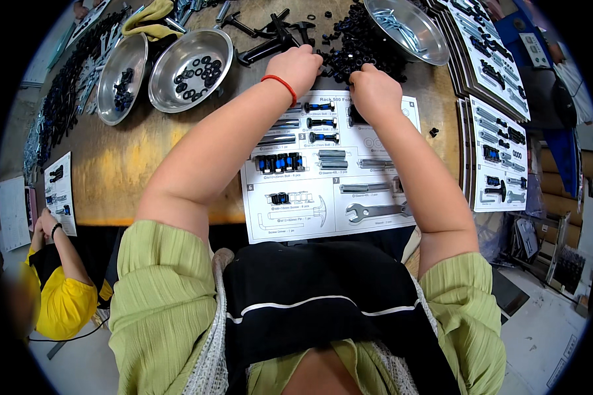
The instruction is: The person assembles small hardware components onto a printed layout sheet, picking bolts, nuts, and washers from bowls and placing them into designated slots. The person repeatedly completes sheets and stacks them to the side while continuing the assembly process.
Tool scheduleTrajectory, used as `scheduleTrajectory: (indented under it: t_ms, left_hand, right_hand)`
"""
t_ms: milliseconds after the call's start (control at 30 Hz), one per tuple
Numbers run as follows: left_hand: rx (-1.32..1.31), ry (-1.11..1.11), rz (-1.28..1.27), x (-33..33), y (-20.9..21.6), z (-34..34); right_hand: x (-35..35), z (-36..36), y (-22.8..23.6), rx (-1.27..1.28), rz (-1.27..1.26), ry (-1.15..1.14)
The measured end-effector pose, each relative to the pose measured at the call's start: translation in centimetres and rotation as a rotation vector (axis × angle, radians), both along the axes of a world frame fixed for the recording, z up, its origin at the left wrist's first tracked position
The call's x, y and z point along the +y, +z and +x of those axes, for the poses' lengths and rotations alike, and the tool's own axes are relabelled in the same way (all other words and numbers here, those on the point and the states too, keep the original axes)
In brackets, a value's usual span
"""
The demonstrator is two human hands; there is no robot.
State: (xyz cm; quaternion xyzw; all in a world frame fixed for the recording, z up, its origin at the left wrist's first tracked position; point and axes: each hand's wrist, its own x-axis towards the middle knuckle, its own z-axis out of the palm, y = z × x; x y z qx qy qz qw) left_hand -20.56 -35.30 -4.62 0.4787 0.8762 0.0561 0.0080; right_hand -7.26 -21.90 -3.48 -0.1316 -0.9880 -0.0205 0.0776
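Note:
My left hand (298,67), with a red band at the wrist, is curled beside black T-shaped pins (270,45) and the left edge of a pile of small black nuts (356,46). My right hand (377,93) has its fingers drawn together at the pile's near edge, above a white parts sheet (323,227). Whatever either hand's fingertips hold is hidden. Black bolts with blue bands (280,162), grey sleeves (333,159) and a wrench (375,211) show on the sheet; I cannot tell which are printed. My right forearm covers part of it.
Metal bowls hold black rings (199,79), small black parts (123,90) and silver screws (405,29). Stacked parts sheets (497,155) stand at the right. Loose hardware and a yellow cloth (150,16) lie far left. A person in a yellow sleeve (69,299) works at the left.

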Motion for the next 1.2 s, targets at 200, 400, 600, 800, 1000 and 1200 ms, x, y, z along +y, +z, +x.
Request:
scheduleTrajectory:
  t_ms: [200,400,600,800,1000,1200]
  left_hand:
    - [-0.121,0.074,0.292,0.5,-0.5,0.1]
    - [-0.076,0.078,0.219,1.1,-1.1,-0.5]
    - [-0.301,0.03,0.239,0.6,-0.6,-0.1]
    - [-0.378,0.078,0.219,0.1,-0.9,0.1]
    - [-0.432,0.138,0.46,-5.3,1.2,2.3]
    - [-0.409,0.011,0.485,-14.7,2.3,12.2]
  right_hand:
    - [0.6,0.0,-0.8,-0.005,-0.072,0.036]
    - [1.1,-0.6,0.5,0.153,-0.354,-0.046]
    - [1.5,-2.4,-1.0,0.182,-0.29,0.032]
    - [-0.9,-4.1,-0.6,-0.03,-0.086,-0.037]
    - [-2.5,-0.7,0.6,0.184,-0.259,0.008]
    - [-9.7,10.3,1.1,0.086,-0.524,0.248]
